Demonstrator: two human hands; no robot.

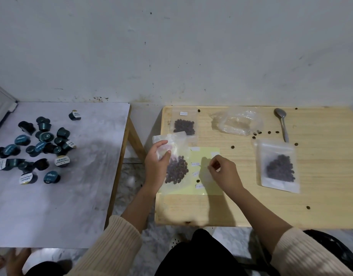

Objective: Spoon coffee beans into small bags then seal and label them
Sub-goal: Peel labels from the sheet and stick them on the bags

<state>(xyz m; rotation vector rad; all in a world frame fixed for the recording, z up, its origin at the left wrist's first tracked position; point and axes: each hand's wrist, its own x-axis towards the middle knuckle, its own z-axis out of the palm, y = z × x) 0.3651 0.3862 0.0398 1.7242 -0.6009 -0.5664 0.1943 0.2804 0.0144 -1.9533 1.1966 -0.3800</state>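
My left hand [156, 164] holds a small clear bag of coffee beans [176, 170] by its upper part, above the left edge of a pale yellow label sheet [206, 189]. My right hand [224, 174] hovers over the sheet with thumb and forefinger pinched together; whether a small white label is between them I cannot tell. Several white labels [195, 164] remain on the sheet. A labelled bag of beans [184, 126] lies at the back left of the wooden table. Another filled bag [279, 168] lies to the right. A metal spoon [282, 121] rests at the back.
A crumpled clear plastic bag [238, 121] lies at the back of the wooden table [320, 206], with loose beans [257, 133] scattered around. A second white-topped table [62, 206] on the left carries several dark coffee capsules [42, 144]. A gap separates the two tables.
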